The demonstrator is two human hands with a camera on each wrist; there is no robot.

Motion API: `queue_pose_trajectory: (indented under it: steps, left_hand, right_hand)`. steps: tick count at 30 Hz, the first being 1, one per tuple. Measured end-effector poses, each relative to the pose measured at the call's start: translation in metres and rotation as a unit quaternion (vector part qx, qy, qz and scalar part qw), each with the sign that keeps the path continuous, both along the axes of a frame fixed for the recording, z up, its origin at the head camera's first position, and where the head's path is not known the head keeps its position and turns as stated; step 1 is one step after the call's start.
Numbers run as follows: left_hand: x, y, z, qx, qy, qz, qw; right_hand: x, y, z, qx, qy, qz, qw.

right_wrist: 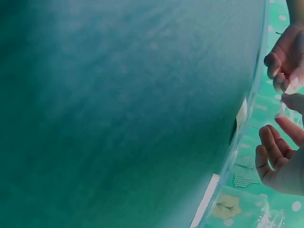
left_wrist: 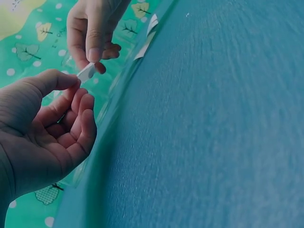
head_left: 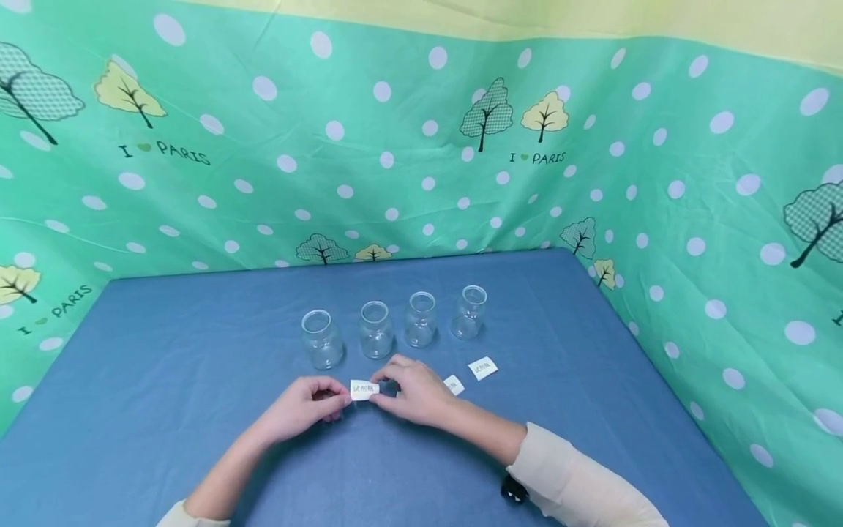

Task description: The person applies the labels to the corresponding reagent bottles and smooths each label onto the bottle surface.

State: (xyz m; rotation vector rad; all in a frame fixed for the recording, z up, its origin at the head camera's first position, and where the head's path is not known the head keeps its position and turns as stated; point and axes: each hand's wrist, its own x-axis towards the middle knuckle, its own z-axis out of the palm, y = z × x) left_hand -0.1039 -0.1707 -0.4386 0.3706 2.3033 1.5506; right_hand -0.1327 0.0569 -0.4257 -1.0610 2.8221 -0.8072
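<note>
Between my two hands is a small white label (head_left: 364, 390) with handwritten dark lettering, held above the blue table. My left hand (head_left: 301, 407) pinches its left end between thumb and index finger, the other fingers curling loosely. At the right end, the thumb and index finger of my right hand (head_left: 415, 393) grip it. In the left wrist view the label (left_wrist: 86, 73) appears edge-on between both hands. Just beyond the hands, a clear glass jar (head_left: 377, 335) stands upright. Another white label (head_left: 453, 385) lies on the table, partly hidden behind my right hand.
Three more open glass jars stand in the row: one on the left (head_left: 323, 344), one right of centre (head_left: 421, 323) and one at the right end (head_left: 468, 316). A further label (head_left: 483, 368) lies before them. A patterned green curtain (head_left: 395, 146) borders the blue table (head_left: 165, 351).
</note>
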Motion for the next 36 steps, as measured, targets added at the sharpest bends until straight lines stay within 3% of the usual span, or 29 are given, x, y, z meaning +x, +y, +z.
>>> queue_pose_trajectory:
  steps: [4,7,10,14,18,26,36]
  left_hand:
    - [0.000,0.002,0.001,-0.001,-0.004,0.018,0.9998]
    - [0.000,0.004,0.002,-0.004,-0.004,0.035,0.9994]
    - [0.000,0.007,0.004,-0.007,0.002,0.043,0.9990]
    - [0.001,0.011,0.006,-0.003,0.015,0.032,0.9994]
    - [0.003,0.014,0.010,0.012,0.025,0.010,0.9996]
    - [0.005,0.018,0.015,0.048,0.029,-0.031,0.9979]
    - [0.009,0.023,0.018,0.041,0.031,-0.027,0.9983]
  right_hand:
    - [0.001,0.003,0.003,-0.028,-0.018,0.000,0.9994]
    - [0.003,0.006,0.007,-0.049,-0.007,0.000,0.9988]
    - [0.005,0.006,0.010,-0.062,0.041,0.006,0.9972]
    - [0.008,0.005,0.010,-0.071,0.121,0.022,0.9899]
    - [0.012,0.004,0.009,-0.075,0.154,0.033,0.9846]
    - [0.017,0.004,0.011,-0.110,0.088,0.050,0.9888]
    - [0.019,0.005,0.010,-0.167,0.051,0.051,0.9834]
